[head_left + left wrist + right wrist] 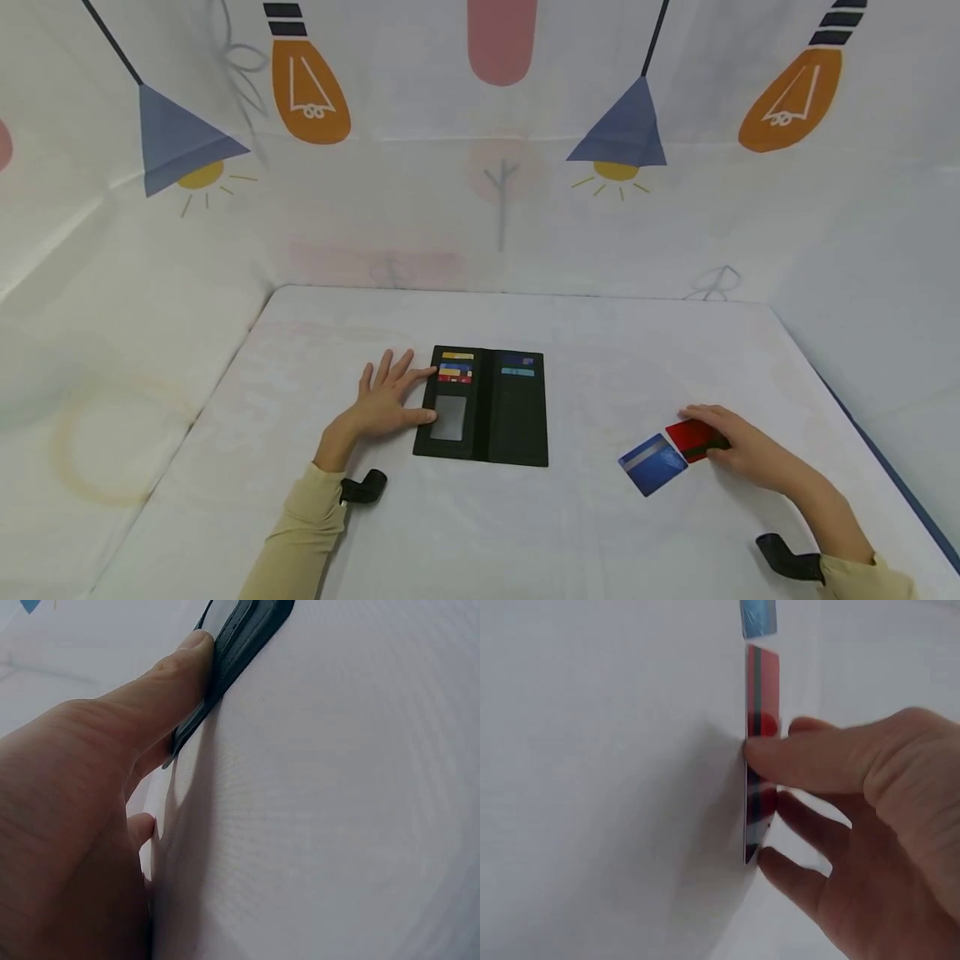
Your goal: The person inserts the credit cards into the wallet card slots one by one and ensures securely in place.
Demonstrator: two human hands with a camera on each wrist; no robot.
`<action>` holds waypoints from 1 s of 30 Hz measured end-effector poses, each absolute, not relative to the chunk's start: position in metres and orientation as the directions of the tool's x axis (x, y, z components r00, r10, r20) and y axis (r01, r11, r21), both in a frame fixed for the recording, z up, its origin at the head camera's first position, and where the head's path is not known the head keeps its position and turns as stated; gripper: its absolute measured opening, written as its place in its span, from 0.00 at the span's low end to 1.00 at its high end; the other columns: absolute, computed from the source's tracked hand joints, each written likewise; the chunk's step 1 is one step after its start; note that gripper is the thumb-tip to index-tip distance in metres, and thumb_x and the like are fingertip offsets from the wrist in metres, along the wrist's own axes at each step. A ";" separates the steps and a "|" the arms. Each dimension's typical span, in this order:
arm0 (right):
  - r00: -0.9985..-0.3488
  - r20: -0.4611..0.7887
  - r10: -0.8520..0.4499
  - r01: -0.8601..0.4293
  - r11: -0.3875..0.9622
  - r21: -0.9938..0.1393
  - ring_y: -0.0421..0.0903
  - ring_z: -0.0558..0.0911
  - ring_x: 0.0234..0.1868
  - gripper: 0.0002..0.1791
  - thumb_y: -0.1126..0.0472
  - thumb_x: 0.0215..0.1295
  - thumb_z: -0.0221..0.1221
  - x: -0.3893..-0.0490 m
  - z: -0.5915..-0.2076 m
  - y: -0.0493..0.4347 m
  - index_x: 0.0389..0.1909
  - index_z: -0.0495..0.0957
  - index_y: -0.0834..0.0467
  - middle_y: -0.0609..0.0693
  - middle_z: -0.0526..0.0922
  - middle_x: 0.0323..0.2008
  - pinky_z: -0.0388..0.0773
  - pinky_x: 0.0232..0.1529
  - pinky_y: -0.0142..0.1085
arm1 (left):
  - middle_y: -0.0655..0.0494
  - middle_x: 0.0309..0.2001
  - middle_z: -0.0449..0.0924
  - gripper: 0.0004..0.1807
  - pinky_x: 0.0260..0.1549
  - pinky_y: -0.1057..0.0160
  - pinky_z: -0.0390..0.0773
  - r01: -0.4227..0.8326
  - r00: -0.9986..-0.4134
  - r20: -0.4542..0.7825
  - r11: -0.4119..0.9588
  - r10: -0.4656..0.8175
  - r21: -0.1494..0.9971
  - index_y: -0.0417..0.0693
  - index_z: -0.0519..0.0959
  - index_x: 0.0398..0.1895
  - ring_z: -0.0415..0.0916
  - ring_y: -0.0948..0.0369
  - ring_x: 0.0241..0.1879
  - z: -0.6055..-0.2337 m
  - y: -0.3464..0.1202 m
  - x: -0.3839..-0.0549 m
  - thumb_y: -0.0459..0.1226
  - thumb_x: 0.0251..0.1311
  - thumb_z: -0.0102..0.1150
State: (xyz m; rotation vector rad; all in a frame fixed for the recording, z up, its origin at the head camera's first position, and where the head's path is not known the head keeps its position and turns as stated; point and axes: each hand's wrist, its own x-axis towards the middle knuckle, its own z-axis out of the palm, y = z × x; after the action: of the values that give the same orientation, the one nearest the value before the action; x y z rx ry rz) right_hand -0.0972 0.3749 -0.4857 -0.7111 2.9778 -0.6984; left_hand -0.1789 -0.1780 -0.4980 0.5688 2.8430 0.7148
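A dark wallet (517,425) lies opened flat on the white table, with several cards (455,372) in its left slots, a clear window (448,418) below them and more cards in its right slots. At its left edge my left hand (381,407) is spread, thumb and index finger touching the cover; the left wrist view shows the thumb on the wallet's edge (251,652). To the right, my right hand (753,450) pinches a red card (682,435) with a dark stripe, thumb on one long edge and fingertips opposite. Touching distance from its corner lies a blue card (654,467).
The white table (585,533) runs back to a printed cloth wall (420,200) with lamp and bulb pictures. Black wrist-camera mounts (364,487) stick out by both sleeves. Table edges slope away at left and right.
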 end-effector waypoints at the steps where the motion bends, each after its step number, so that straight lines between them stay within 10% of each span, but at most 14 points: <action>1: -0.906 0.089 -0.414 -0.414 0.819 -0.397 0.45 0.71 0.60 0.32 0.76 0.52 0.64 -0.095 -0.485 0.373 0.62 0.72 0.62 0.63 0.74 0.58 0.74 0.57 0.29 | 0.43 0.80 0.38 0.43 0.68 0.35 0.22 0.324 -0.916 -0.056 0.814 0.398 0.481 0.57 0.64 0.74 0.22 0.40 0.77 -0.498 -0.178 -0.179 0.59 0.56 0.65; 5: -0.928 0.052 -0.369 -0.364 0.867 -0.340 0.61 0.74 0.52 0.31 0.75 0.54 0.65 -0.088 -0.482 0.365 0.61 0.72 0.63 0.62 0.75 0.53 0.78 0.49 0.58 | 0.43 0.80 0.38 0.43 0.68 0.35 0.22 0.328 -0.915 -0.054 0.816 0.399 0.476 0.58 0.64 0.74 0.22 0.40 0.77 -0.501 -0.178 -0.180 0.60 0.56 0.64; 30: -0.988 -0.005 -0.154 -0.144 0.936 -0.320 0.64 0.75 0.43 0.25 0.68 0.57 0.67 -0.090 -0.468 0.373 0.52 0.70 0.73 0.70 0.74 0.44 0.82 0.37 0.56 | 0.41 0.80 0.39 0.43 0.68 0.34 0.23 0.332 -0.915 -0.041 0.808 0.401 0.487 0.56 0.64 0.74 0.24 0.39 0.77 -0.499 -0.179 -0.179 0.59 0.56 0.65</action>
State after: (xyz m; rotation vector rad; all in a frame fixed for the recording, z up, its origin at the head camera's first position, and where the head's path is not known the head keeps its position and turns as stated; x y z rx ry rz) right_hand -0.0901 0.3725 -0.4677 -0.2357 3.0617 -0.5025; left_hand -0.1791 -0.1792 -0.4994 0.5810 2.8510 0.7296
